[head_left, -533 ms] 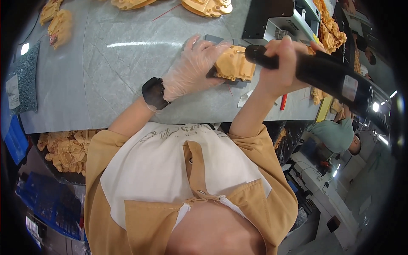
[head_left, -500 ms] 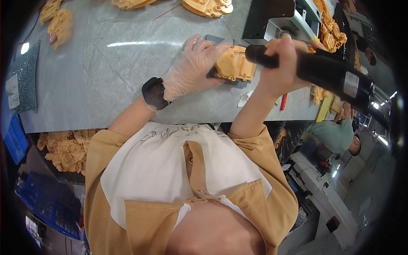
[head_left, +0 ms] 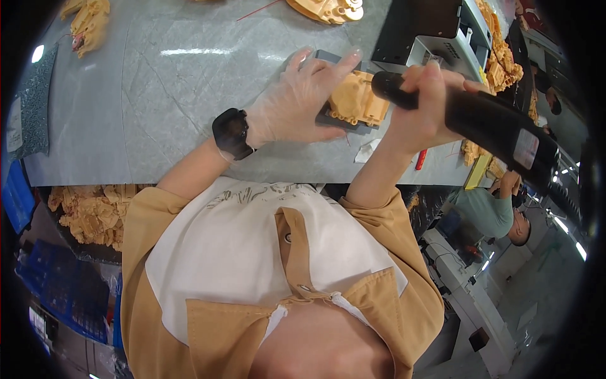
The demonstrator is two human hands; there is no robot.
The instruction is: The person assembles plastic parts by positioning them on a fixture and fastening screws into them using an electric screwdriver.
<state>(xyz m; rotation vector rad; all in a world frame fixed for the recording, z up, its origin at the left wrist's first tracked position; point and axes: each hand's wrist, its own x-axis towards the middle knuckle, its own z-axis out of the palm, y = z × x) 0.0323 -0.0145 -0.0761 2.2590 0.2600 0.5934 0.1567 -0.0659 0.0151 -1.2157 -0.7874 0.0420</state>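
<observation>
A yellow-orange plastic housing sits in a dark grey fixture block on the table. My left hand, in a clear glove, has its fingers spread around the near-left side of the block; the thumb lies by its lower edge and a finger reaches over its top. Whether they touch the housing I cannot tell for sure. My right hand, bare, is wrapped around a black electric screwdriver. The screwdriver's nose is at the housing's upper right corner, its bit hidden from view.
A black and silver box-shaped machine stands behind the screwdriver. More yellow plastic parts lie at the far edge, others heap at the right. A red-handled tool and a white scrap lie nearby. Another person works at the right.
The left hand's fingers have spread and drawn back from the housing's face. The right hand still holds the screwdriver at the housing. The whole view has shifted slightly.
</observation>
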